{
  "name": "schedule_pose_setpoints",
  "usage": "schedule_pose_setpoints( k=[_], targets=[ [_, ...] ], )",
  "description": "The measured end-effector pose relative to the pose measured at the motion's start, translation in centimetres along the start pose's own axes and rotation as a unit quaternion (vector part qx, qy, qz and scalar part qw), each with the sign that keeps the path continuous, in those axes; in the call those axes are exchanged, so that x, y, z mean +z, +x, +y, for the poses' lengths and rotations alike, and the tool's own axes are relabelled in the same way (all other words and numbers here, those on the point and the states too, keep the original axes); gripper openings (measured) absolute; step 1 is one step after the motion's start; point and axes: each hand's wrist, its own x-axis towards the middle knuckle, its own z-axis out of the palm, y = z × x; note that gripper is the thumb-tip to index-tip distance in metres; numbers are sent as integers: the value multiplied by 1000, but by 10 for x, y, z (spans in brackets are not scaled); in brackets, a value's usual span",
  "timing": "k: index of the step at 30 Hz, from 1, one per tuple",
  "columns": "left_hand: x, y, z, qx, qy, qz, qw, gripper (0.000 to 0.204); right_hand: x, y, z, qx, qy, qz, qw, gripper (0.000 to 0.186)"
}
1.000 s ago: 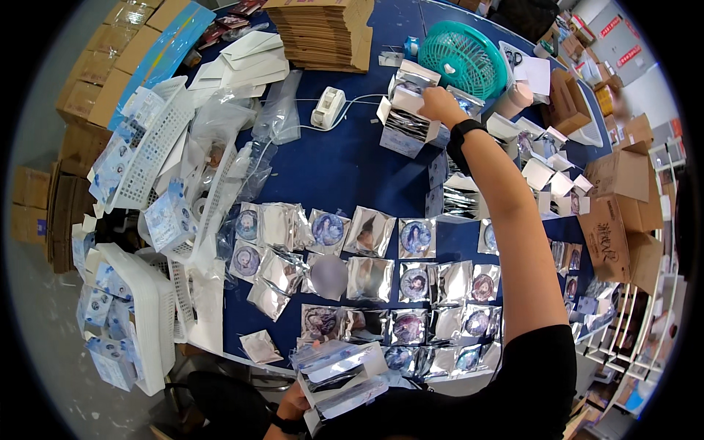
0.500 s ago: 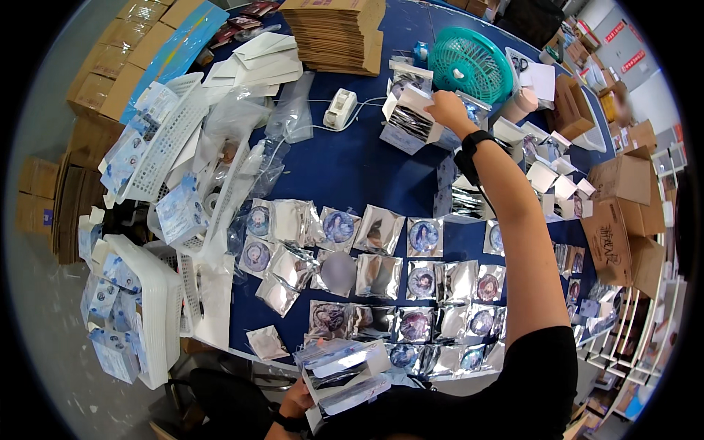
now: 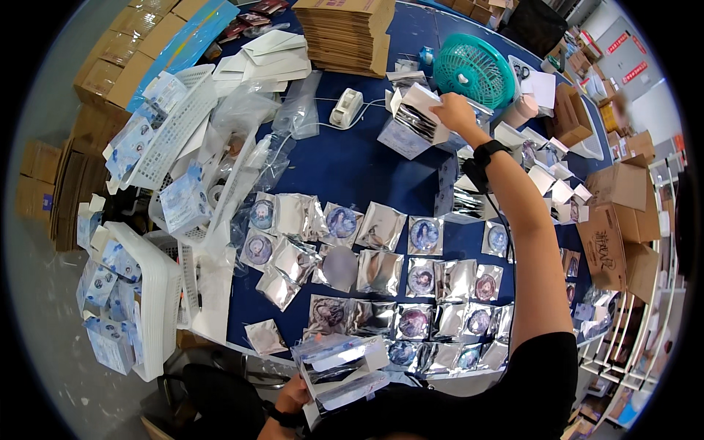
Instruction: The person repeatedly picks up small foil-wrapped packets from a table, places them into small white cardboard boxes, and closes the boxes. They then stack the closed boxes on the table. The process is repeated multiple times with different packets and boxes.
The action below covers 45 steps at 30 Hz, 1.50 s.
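Observation:
At the table's near edge, my left hand (image 3: 295, 394) is closed on an open printed box (image 3: 345, 374), with silver packets showing inside. My right arm reaches far across the table. There my right hand (image 3: 455, 114) grips the right edge of another open box (image 3: 405, 141), a pale blue-white one packed with silver packets; its fingertips are partly hidden. Between the two hands, rows of silver foil packets (image 3: 379, 273) cover the table, several with round picture badges (image 3: 424, 235) on them. A third box of packets (image 3: 463, 196) stands beside my right forearm.
A teal fan (image 3: 473, 73) stands behind the far box, with a white tape dispenser (image 3: 346, 108) to its left. White baskets (image 3: 169, 139) with printed boxes line the left side. Stacked flat cardboard (image 3: 345, 37) lies at the back; an open carton (image 3: 612, 235) stands right.
The far box has tilted and shifted slightly under my right hand. My left hand still holds its box in nearly the same place. The whole view has turned a little.

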Motion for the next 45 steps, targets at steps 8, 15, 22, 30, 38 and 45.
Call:
schedule_pose_setpoints(
  k=[8,15,22,30,38,45],
  targets=[
    [-6,-9,7,-3,22,-22,1000,54,-63,-54,-32,-41,-9,40,998,34],
    [0,-21,35,-4,86,-57,995,53,-169,-167,-76,-55,-9,80,995,30],
    [20,-3,51,-107,208,-84,969,53,-229,-356,-89,36,-16,110,993,28],
    [44,27,-23,-289,355,-104,883,53,-224,-587,-98,145,-10,163,976,23],
    [54,42,-145,-447,442,-113,769,53,-220,-813,-111,354,-36,169,919,19],
    [38,42,-293,-539,474,-106,689,52,-213,-993,-91,547,-27,152,823,18]
  ],
)
